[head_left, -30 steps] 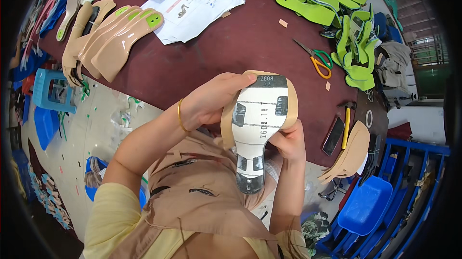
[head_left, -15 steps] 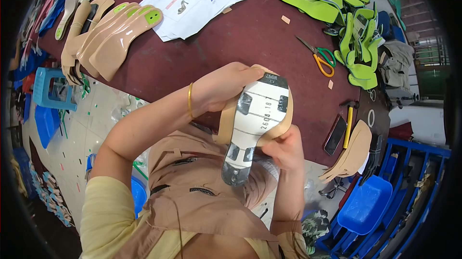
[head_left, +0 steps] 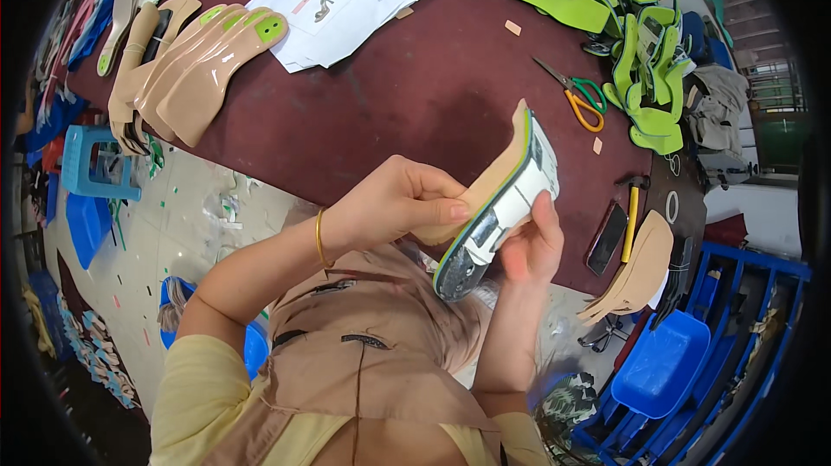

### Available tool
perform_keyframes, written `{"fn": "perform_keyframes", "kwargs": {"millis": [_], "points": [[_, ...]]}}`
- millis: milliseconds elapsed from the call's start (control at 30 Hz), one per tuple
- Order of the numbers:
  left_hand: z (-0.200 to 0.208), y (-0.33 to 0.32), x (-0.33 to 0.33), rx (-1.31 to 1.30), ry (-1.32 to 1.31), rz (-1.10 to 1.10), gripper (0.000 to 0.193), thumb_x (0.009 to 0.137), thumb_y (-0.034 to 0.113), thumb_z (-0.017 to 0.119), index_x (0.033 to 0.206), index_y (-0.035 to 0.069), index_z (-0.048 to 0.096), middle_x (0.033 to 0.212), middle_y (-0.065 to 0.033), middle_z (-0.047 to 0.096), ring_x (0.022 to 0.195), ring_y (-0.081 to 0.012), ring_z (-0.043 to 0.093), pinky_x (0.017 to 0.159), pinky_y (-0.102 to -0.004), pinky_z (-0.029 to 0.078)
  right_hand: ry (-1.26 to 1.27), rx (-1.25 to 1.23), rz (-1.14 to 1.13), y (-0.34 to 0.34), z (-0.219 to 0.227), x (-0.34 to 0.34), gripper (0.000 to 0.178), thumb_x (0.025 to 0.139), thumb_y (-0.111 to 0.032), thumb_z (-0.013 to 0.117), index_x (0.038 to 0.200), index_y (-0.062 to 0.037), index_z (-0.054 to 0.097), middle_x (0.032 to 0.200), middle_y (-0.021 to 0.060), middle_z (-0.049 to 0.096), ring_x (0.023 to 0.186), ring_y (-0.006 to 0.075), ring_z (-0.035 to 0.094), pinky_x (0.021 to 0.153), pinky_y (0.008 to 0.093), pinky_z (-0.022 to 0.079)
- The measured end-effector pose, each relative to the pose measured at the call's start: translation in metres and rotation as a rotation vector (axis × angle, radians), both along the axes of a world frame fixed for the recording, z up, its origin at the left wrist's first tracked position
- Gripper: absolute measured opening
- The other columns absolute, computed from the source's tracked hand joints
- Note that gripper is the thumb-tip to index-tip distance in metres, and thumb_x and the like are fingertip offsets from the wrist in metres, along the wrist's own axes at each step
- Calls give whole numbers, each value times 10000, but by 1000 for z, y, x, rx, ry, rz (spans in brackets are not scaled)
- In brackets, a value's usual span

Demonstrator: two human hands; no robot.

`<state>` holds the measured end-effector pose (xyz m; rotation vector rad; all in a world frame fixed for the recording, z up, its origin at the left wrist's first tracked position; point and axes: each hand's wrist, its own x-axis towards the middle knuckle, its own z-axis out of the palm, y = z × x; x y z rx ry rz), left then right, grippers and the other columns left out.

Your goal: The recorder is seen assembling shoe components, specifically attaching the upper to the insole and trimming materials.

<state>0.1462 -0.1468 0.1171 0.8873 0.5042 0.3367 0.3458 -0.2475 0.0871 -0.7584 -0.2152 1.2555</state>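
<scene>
My left hand (head_left: 394, 206) pinches a beige lining piece (head_left: 495, 173) against the edge of a shoe insole (head_left: 518, 192), thumb on top. The insole is tilted on its side, with a white underside marked by dark patches, a thin green edge, and one black end toward my body. My right hand (head_left: 535, 245) grips it from the right, thumb against the white underside. The lining lies along the insole's left face and sticks out past the edge near my left fingers. Whether it is stuck down there is hidden.
On the dark red table (head_left: 363, 120) lie glossy beige insoles (head_left: 203, 89), papers (head_left: 355, 7), scissors (head_left: 578, 98) and green insoles (head_left: 571, 7). At the right edge are a phone (head_left: 607, 237), a hammer (head_left: 630, 224) and beige linings (head_left: 640, 267). A blue bin (head_left: 662, 362) stands below.
The insole has turned from its underside facing up to standing on its side. My left hand has moved from its far end to its left edge near my body; my right hand now shows its thumb on the underside.
</scene>
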Motion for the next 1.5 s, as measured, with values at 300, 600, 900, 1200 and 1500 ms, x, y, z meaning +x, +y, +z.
{"fn": "perform_keyframes", "kwargs": {"millis": [300, 600, 900, 1200, 1500], "points": [[-5, -7, 11, 430, 161, 124, 352, 827, 243, 723, 1112, 46, 661, 869, -18, 645, 715, -47, 549, 585, -219, 436, -221, 122, -19, -2, 7, -15, 466, 865, -147, 660, 1274, -18, 480, 1230, 95, 584, 1106, 226, 579, 952, 400, 474], [-5, 0, 36, -339, -451, -75, 493, 951, 368, 496, 1316, 38, 462, 1180, -112, 589, 1099, -206, 558, 949, -359, 454, -375, 77, 310, 1, 40, -32, 572, 736, -155, 795, 1207, 54, 547, 1123, 122, 645, 1000, 207, 627, 874, 343, 494], [11, 16, 60, -11, -45, 722, 728, 986, 543, 138, 641, 72, 572, 594, 14, 550, 544, -65, 459, 536, -214, 387, -1191, -78, -162, 15, 49, -78, 200, 771, -102, 769, 909, 17, 686, 880, 95, 699, 743, 164, 659, 661, 298, 507], [-7, 17, 57, -578, -220, 500, 316, 975, 326, 424, 984, 68, 606, 927, -38, 650, 782, -133, 627, 695, -297, 521, -938, -138, -31, 19, 36, -64, 203, 756, -64, 762, 933, 4, 690, 870, 115, 694, 757, 236, 674, 687, 333, 515], [-7, 22, 61, -281, -253, 523, 588, 974, 545, 328, 1010, 30, 608, 855, -24, 609, 772, -80, 572, 703, -217, 470, -982, -114, 108, 13, 33, -42, 295, 741, -53, 788, 992, 44, 667, 941, 70, 692, 841, 125, 627, 769, 273, 494]]}}
